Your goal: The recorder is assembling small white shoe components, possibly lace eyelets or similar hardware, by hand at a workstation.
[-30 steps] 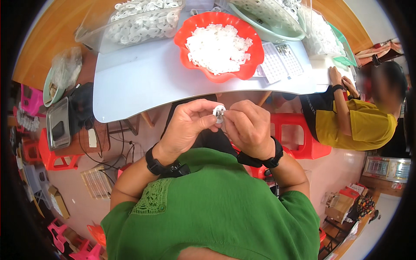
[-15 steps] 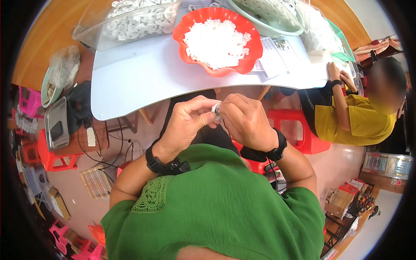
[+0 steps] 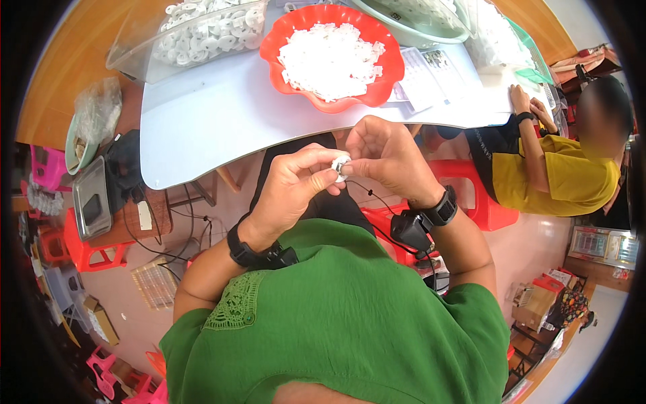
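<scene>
Between thumb and fingers, my left hand pinches a small round white plastic part with a dark or metallic bit at its middle. My right hand is at the part's right side, its thumb pressed against it and its fingers curled above. Both hands are held over my lap, just off the table's near edge. Beyond them, a red scalloped bowl on the white table holds a heap of small white plastic pieces.
Back left, a clear bin holds round white parts. A pale green basin and printed sheets lie to the right of the bowl. A co-worker in a yellow shirt sits at the right. Cables hang near my right wrist.
My right hand has turned, its wrist rolling so the thumb now shows against the white part. My left hand keeps its pinch. The view has shifted slightly.
</scene>
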`<state>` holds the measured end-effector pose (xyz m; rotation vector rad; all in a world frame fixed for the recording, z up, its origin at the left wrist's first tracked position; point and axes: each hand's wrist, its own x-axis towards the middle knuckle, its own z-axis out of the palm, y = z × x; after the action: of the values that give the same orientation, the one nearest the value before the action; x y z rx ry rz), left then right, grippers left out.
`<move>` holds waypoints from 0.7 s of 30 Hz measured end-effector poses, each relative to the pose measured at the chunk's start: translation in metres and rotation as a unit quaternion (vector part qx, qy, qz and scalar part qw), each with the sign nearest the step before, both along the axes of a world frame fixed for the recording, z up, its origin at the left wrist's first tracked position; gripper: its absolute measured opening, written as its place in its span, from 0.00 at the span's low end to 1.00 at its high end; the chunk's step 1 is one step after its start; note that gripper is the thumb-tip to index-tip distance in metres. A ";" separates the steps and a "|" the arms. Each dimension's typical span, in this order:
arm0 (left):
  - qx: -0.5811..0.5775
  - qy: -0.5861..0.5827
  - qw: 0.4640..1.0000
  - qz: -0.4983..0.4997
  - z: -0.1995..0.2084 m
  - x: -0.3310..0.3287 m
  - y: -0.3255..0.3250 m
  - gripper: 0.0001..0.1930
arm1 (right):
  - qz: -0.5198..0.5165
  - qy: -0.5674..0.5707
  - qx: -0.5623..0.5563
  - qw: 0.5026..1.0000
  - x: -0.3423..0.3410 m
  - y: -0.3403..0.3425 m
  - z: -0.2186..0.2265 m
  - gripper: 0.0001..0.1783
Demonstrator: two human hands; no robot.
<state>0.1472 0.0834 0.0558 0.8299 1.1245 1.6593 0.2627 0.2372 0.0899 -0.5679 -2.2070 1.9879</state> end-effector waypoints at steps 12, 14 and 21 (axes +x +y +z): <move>0.052 -0.157 0.986 -0.029 0.001 -0.003 0.001 0.15 | -0.071 0.247 0.429 0.866 0.007 -0.022 0.008 0.11; 0.059 -0.147 0.987 -0.006 0.001 0.000 0.002 0.14 | -0.065 0.304 0.514 0.799 0.004 -0.027 0.002 0.12; 0.043 -0.048 0.998 0.014 0.005 0.000 0.000 0.12 | -0.039 0.293 0.560 0.774 0.006 -0.032 0.001 0.11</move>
<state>0.1471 0.0835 0.0612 0.7839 1.0075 1.7624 0.2692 0.2050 0.0910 0.1321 -2.3056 0.3869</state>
